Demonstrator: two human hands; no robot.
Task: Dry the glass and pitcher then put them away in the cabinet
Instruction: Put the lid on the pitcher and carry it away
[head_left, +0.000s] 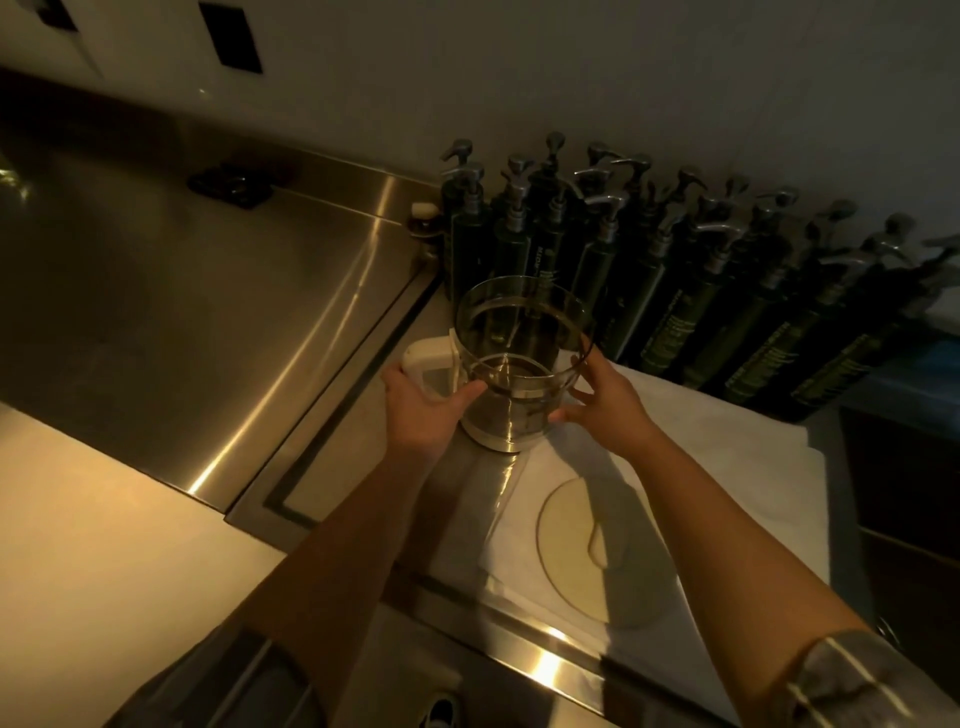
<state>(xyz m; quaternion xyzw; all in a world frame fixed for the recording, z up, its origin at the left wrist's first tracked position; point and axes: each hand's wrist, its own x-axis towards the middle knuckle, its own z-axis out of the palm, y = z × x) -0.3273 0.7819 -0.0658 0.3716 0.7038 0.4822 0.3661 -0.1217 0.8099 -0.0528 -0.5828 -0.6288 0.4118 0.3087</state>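
The steel bench (171, 291) fills the left side and shines under warm light; a white wall stands behind it, with a dark switch plate (231, 36) high on it. Along the wall a dense row of dark pump bottles (675, 270) stands upright. A white cloth (727, 467) lies spread on the right part of the bench, and a round pale disc (566, 540) lies flat on it.

The pitcher (519, 364) of clear glass is at the near left corner of the cloth, in front of the bottles. Its long axis is vertical, the open mouth looks up, and its white handle points to the left. Whether its white base touches the cloth, I cannot tell.

The left hand (421, 405) grips the handle, fingers curled around it. The right hand (602, 395) touches the glass wall on the right side, with fingers spread and nearly straight.
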